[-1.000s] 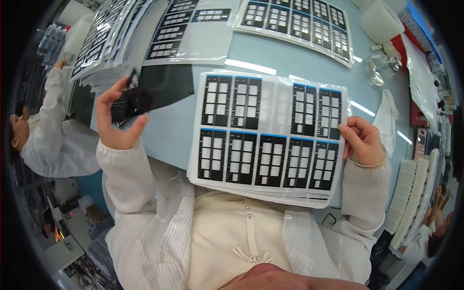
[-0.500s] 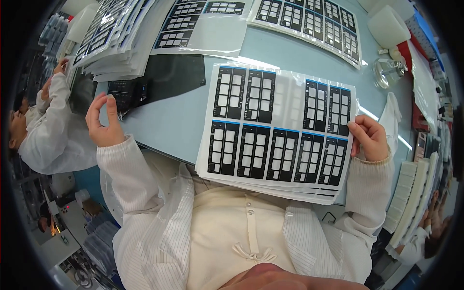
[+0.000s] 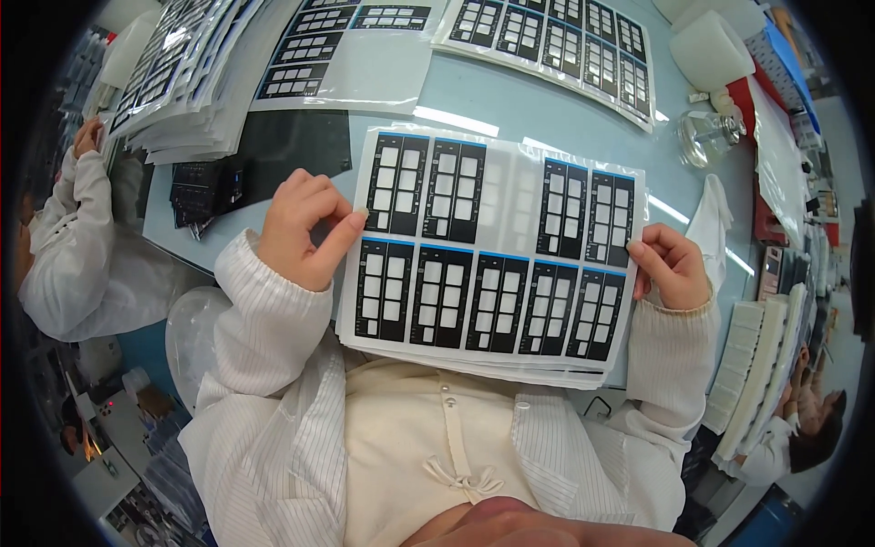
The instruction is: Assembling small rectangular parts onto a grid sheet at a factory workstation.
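Observation:
A stack of sticker sheets (image 3: 547,371) lies in front of me at the table's near edge. Its top sheet (image 3: 445,296) carries two rows of black labels with white windows and blue strips; one spot in the far row is bare backing. My left hand (image 3: 314,232) pinches the left edge of this sheet between thumb and fingers. At the right edge, my right hand (image 3: 673,264) grips the sheet, thumb on top and fingers partly hidden beneath. The sheet lies nearly flat over the others.
Beyond my left hand, black flat pieces (image 3: 205,190) rest near a dark sheet (image 3: 314,137). A tall sheet stack (image 3: 205,118), a part-used label sheet (image 3: 378,68) and another label stack (image 3: 583,64) stand farther back. At right are a glass bottle (image 3: 704,137) and white roll (image 3: 711,55). Co-workers sit either side.
My left hand has come right, from the air beside the stack, and taken hold of the top sheet's left edge. My right hand keeps its hold. The view has shifted slightly.

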The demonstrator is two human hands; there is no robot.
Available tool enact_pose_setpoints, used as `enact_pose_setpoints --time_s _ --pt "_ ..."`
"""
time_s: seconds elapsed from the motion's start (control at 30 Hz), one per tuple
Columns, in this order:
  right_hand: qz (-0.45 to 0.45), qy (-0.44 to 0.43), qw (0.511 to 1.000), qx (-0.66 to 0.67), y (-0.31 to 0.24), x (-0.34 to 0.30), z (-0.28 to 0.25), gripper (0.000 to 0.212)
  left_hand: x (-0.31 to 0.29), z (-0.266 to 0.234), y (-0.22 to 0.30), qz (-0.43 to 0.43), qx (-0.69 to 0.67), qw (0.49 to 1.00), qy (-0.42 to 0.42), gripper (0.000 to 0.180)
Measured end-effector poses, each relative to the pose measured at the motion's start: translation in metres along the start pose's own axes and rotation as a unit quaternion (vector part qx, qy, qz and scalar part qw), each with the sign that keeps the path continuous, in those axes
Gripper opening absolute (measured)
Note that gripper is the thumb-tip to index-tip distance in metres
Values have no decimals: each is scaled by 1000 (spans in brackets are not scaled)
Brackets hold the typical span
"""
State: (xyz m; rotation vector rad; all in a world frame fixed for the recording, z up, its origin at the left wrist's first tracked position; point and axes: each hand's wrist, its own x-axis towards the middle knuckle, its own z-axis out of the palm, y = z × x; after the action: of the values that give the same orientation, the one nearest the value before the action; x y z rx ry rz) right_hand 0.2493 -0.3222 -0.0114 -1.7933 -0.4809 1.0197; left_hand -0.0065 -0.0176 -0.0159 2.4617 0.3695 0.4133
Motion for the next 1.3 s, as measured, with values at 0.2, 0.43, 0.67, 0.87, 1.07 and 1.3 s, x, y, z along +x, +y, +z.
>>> enact_pose_setpoints --time_s 0.2,0.43,0.67,0.87,1.07,1.3 --pt "1 -33 999 2 -5 -6 -2 11 10 -2 -1 -9 -17 1000 -24 15" --pt "-9 -53 998 21 -14 -15 -12 10 21 -3 -5 36 -129 991 -24 15" --pt "-44 -91 994 31 -13 -19 -27 8 19 -5 -12 43 -227 973 12 15" --pt "-70 -128 989 -3 -10 -16 -33 7 21 -7 -11 54 -227 972 -7 14" --pt "-95 -153 984 -9 -11 -12 -33 10 21 -11 -9 65 -219 973 -14 14" --pt "-113 -167 979 -26 -5 -8 -35 11 22 -10 -10 65 -223 973 -14 13"
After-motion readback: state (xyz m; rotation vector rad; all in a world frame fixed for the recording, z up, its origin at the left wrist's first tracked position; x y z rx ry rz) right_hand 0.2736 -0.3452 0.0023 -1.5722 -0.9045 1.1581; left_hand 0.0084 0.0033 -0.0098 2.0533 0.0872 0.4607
